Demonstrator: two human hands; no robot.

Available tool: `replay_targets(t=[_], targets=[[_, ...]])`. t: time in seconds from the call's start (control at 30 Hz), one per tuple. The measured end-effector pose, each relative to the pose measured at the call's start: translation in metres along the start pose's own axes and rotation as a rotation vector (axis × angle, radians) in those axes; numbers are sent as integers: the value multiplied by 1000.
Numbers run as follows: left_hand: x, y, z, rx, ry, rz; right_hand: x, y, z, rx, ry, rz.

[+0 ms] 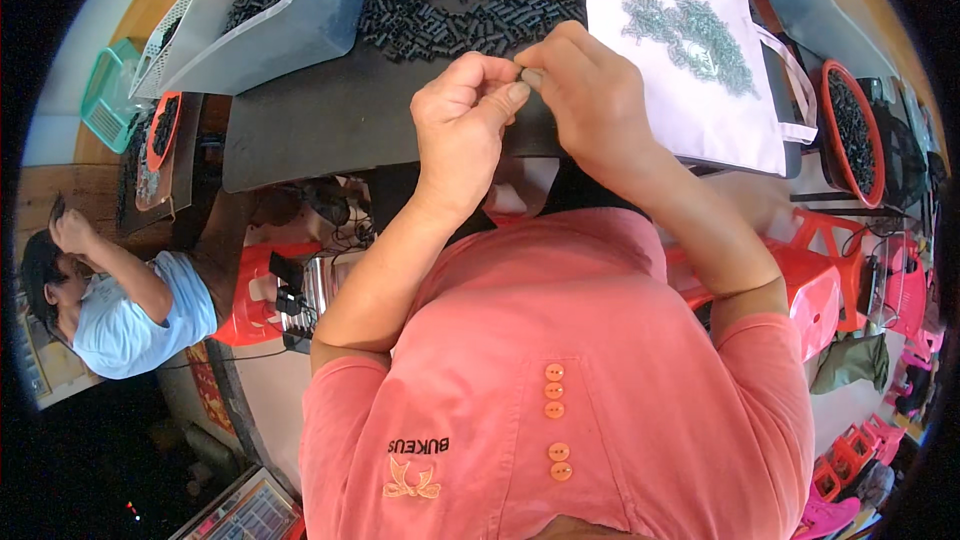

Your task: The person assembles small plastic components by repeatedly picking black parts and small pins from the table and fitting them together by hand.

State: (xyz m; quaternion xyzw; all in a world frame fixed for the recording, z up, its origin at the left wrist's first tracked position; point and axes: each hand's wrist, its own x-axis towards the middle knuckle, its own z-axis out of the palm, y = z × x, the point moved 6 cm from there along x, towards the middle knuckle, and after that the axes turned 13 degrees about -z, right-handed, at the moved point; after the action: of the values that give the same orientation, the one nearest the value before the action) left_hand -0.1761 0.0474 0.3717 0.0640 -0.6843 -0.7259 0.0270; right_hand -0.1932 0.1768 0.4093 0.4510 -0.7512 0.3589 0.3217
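Note:
My left hand (462, 125) and my right hand (597, 98) meet fingertip to fingertip above the dark tabletop (310, 125). Both are closed in a pinch, thumbs against index fingers; whatever lies between them is too small and covered to name. Just beyond my fingers spreads a heap of small black tube-like pieces (470, 10). To the right of my right hand lies a pale pink cloth tote bag (640, 105), flat on the table, with many tiny greyish-green shiny pieces (700, 40) scattered on it.
A grey plastic bin (290, 35) of black pieces stands at the left, near a green basket (108, 105). A red-rimmed basin (868, 130) of black pieces sits at the right. Another person (140, 310) sits at the left, one hand raised. Red stools (815, 280) stand behind my right arm.

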Motion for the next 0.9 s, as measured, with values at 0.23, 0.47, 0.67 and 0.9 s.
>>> replay_targets(t=[0.23, 0.47, 0.67, 0.9], targets=[[4, -10, -8, -111, -46, -156, -18, 12, 7, 317, 38, 166], [8, -6, 1, -186, -160, -135, -11, 0, 0, 49, 85, -27], [0, -9, 7, -97, -147, -187, -18, -8, -1, -186, 82, -251], [-18, -23, 12, -207, -144, -261, -35, -24, 4, -251, 55, -263]])
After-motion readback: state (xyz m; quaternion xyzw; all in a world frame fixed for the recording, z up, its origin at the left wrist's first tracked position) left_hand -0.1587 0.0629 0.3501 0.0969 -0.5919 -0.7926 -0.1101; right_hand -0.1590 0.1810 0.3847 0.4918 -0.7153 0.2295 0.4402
